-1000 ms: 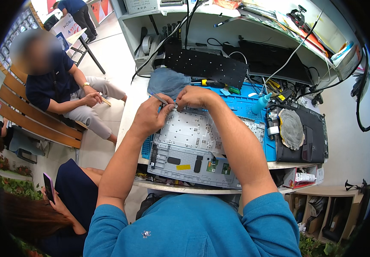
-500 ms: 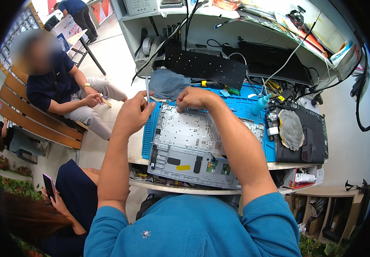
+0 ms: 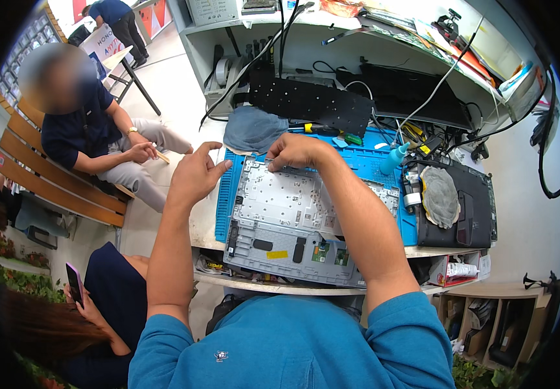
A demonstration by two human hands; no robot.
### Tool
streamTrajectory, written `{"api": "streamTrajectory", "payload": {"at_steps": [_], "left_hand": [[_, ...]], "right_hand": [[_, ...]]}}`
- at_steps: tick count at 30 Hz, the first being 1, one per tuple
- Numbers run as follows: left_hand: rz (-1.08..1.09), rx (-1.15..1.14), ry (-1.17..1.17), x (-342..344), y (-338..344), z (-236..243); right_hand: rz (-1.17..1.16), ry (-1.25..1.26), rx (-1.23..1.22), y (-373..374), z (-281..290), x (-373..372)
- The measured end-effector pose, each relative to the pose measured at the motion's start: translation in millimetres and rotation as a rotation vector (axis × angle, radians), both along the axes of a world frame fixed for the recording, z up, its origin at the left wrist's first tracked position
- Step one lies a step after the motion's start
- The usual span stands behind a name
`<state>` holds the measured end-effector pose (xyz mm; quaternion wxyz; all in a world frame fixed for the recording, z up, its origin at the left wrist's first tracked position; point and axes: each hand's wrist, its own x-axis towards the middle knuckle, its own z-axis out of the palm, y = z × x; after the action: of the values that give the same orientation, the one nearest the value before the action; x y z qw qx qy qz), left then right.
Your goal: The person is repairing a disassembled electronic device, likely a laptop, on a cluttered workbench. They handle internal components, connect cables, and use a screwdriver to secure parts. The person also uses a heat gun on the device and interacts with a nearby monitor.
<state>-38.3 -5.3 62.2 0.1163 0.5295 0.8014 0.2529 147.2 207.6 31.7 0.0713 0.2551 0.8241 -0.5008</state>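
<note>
A silver laptop top case (image 3: 267, 214) lies inner side up across the bench, its front edge overhanging towards me. Its upper part is a metal plate dotted with small holes; lower down are a yellow strip and green circuit boards. My right hand (image 3: 296, 152) is closed in a pinch at the case's far edge; the fingers hide what is between them. Beyond the case's far left corner, my left hand (image 3: 197, 174) is raised with thumb and forefinger apart, nothing visible between them. A blue repair mat (image 3: 223, 207) lies beneath the case.
A grey cloth pad (image 3: 254, 128) and a perforated black sheet (image 3: 312, 102) lie behind the case. To the right are a teal bottle (image 3: 393, 159) and a black laptop (image 3: 471, 207) bearing another grey pad (image 3: 440, 198). Cables hang from the shelf. Two people sit at the left.
The slim silver tool that stood in my left hand's fingers is out of sight. My left thumb and forefinger have spread apart. The right hand has stayed at the case's far edge.
</note>
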Motion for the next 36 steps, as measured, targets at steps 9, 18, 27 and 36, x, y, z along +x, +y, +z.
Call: {"api": "streamTrajectory", "payload": {"at_steps": [9,18,27,36], "left_hand": [[-0.248,0.171,-0.330,6.1,29.5,-15.9],[0.093,-0.005,0.165,-48.3,17.4,2.9],[0.082,-0.179,0.044,-36.6,14.1,-0.3],[-0.536,0.314,0.267,-3.6,105.4,15.7]], "right_hand": [[0.095,0.047,0.020,3.9,-2.9,5.7],[0.090,0.031,0.081,-0.7,4.8,8.0],[0.086,0.067,0.063,-0.6,3.0,9.9],[0.130,0.119,0.110,4.0,-8.5,6.3]]}}
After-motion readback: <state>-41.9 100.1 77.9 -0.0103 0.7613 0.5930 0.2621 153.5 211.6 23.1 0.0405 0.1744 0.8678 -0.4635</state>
